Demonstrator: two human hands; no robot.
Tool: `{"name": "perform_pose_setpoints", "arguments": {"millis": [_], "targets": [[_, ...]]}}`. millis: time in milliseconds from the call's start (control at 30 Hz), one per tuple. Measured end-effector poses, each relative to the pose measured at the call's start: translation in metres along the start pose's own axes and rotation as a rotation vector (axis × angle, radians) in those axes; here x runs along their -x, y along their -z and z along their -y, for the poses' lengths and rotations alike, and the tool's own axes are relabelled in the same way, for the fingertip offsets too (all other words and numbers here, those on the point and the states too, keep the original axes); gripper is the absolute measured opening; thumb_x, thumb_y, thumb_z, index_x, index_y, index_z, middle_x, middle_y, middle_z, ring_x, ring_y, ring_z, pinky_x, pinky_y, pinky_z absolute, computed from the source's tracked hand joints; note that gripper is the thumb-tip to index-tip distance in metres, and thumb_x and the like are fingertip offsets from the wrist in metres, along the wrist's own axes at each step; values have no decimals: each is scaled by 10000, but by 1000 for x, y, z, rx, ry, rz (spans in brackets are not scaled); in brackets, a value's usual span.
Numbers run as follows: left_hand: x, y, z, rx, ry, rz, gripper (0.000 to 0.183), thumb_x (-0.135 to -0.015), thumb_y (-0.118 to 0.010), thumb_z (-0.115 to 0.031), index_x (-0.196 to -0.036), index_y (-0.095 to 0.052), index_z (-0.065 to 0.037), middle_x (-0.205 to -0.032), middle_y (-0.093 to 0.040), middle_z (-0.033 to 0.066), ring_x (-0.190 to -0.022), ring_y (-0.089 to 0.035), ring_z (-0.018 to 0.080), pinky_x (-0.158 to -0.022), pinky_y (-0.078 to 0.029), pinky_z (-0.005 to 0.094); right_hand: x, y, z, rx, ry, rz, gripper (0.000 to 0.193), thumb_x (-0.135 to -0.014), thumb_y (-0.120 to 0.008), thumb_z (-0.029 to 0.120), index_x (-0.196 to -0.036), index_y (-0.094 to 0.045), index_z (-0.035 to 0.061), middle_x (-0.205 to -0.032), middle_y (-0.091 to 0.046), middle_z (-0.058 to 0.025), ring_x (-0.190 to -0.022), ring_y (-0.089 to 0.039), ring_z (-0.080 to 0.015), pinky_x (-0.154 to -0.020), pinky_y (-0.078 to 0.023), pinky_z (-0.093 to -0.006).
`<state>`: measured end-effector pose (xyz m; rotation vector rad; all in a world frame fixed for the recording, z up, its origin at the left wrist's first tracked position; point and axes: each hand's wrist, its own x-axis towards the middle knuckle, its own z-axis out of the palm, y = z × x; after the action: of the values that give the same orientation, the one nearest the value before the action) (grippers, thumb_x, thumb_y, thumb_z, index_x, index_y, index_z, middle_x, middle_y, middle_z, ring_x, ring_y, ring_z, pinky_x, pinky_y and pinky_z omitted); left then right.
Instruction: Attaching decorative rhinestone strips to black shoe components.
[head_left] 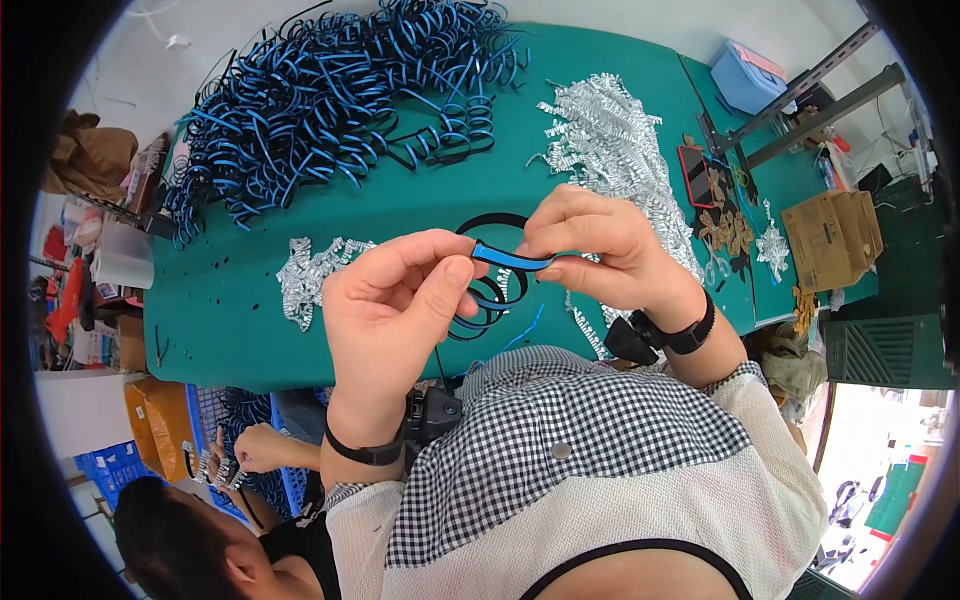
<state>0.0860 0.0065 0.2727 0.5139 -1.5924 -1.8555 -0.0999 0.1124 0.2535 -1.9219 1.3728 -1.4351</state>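
Note:
Both of my hands are raised over a green table, working on one curly black-and-blue strip. My left hand pinches the strip's end between thumb and forefinger. A short way along it, my right hand grips the same strip with thumb and fingertips. Between the two pinches a short stretch shows its blue face. The rest of the strip loops in black coils behind and below my fingers. A thin blue scrap lies on the table just beneath.
A big heap of black-and-blue coils covers the far left. White printed strips form a long pile to the right and a smaller bunch at left. A cardboard box stands far right. Another person handles white strips at lower left.

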Motion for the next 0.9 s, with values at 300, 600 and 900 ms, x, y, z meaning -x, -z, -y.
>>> {"name": "perform_pose_setpoints", "arguments": {"millis": [300,600,900], "targets": [[11,11,-2,-40,-113,17,124,-784,-593,55,-906,-606,70,-825,-603,70,-682,-574,77,-569,-448,176,1,-16,8,110,44,-24,212,-704,-669,32,-913,-657,66,-854,-604,-66,-766,-571,-200,-625,-463,-290],[9,19,-3,-86,-179,32,92,-780,-586,56,-871,-598,61,-813,-597,62,-668,-565,69,-562,-458,178,-8,-18,8,130,69,6,223,-693,-664,29,-912,-663,72,-875,-595,-75,-795,-571,-206,-658,-466,-299],[-11,26,2,149,25,-6,88,-836,-541,-40,-890,-574,20,-754,-617,64,-626,-592,93,-511,-446,177,-26,-21,14,255,48,-86,326,-655,-718,141,-970,-650,89,-920,-594,-91,-807,-567,-225,-700,-466,-344]]}}
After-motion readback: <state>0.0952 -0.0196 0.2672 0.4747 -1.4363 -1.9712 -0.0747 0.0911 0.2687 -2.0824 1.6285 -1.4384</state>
